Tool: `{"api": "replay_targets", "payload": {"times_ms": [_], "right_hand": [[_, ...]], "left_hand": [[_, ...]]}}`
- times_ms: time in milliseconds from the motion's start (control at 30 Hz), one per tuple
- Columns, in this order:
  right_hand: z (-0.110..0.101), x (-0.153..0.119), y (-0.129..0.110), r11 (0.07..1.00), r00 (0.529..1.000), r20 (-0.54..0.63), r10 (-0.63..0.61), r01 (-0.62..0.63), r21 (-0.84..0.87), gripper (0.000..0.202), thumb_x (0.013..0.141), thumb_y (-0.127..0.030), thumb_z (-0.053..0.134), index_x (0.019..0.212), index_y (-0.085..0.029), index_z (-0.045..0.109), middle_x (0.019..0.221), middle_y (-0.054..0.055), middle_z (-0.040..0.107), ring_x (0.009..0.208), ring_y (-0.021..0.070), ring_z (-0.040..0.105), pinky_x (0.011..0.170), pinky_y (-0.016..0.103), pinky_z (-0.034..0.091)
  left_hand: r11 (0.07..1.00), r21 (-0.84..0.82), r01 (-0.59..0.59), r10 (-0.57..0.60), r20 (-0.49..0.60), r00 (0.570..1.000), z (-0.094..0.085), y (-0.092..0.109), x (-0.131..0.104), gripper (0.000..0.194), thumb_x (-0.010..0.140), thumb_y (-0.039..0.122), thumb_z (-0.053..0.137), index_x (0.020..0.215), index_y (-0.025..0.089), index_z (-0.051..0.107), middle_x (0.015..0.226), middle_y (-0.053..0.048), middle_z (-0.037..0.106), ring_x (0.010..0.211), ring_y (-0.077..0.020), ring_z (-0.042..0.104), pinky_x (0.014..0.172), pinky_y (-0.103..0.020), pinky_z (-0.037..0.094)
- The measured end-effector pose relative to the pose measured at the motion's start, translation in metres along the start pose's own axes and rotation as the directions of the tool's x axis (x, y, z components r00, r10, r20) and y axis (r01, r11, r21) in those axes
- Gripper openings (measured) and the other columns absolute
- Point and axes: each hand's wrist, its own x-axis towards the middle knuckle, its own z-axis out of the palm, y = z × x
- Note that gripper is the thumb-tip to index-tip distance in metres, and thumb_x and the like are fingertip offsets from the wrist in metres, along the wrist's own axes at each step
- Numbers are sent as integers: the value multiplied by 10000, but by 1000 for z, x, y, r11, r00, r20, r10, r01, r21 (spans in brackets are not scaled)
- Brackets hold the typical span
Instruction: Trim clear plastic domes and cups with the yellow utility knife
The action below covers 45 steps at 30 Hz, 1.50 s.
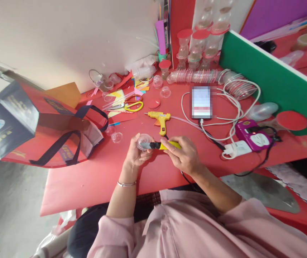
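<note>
My left hand (137,152) holds a small clear plastic dome lid (144,140) between thumb and fingers. In my right hand (184,152) is a yellow utility knife (171,144), its blade lying over the lid, pointing left. Whether the blade touches the plastic cannot be made out. Just beyond my hands, a yellow glue gun (161,121) rests on the red table (102,186). Yellow-handled scissors (133,104) lie on paper scraps farther back. Loose clear lids (116,137) sit left of my left hand.
A red gift bag (48,136) stands at the left. A phone (201,102) with white cables and a purple power strip (255,138) lie right. Stacked clear lids (193,76) and cups with red discs (200,34) line the back beside a green divider (263,82).
</note>
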Motion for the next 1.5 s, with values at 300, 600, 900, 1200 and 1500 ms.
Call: {"api": "replay_targets", "payload": {"times_ms": [300,600,900,1200,1500], "right_hand": [[-1,-2,13,987,991,-70,118,-125,-100,589,944,-236,668,1497,-365,513,1058,74,636,944,213,595,858,367,477],[1,-1,9,991,995,-52,90,-95,-99,655,939,-244,676,1529,-412,448,1076,65,634,948,211,593,856,363,466],[3,-3,8,980,996,-38,75,-81,-183,614,938,-268,685,1505,-397,489,1094,65,643,951,206,589,843,354,422],[-2,2,2,959,999,-43,13,-24,-283,628,918,-200,703,1460,-459,519,1074,40,686,961,196,608,860,366,369],[0,2,2,951,1000,-16,-23,16,-309,661,906,-204,728,1470,-465,502,1068,29,702,937,184,600,878,368,360]], "left_hand": [[1000,27,-4,2,76,997,-5,1,-3,577,809,664,602,857,97,700,535,-21,534,311,-16,233,260,-130,141],[986,-34,-164,164,-2,986,-4,10,-9,267,765,380,615,942,183,648,871,-121,704,645,-222,666,334,-190,370],[940,213,-267,303,-161,939,3,-5,-4,398,726,494,839,743,157,628,708,-32,641,572,-133,611,415,-193,438],[792,494,-358,501,-190,845,15,-8,-3,282,652,313,918,801,144,749,650,-8,651,481,-62,487,480,-203,401],[756,502,-420,599,-272,753,7,-8,1,202,714,260,853,619,147,715,815,-25,672,453,-20,461,445,-206,351]]}}
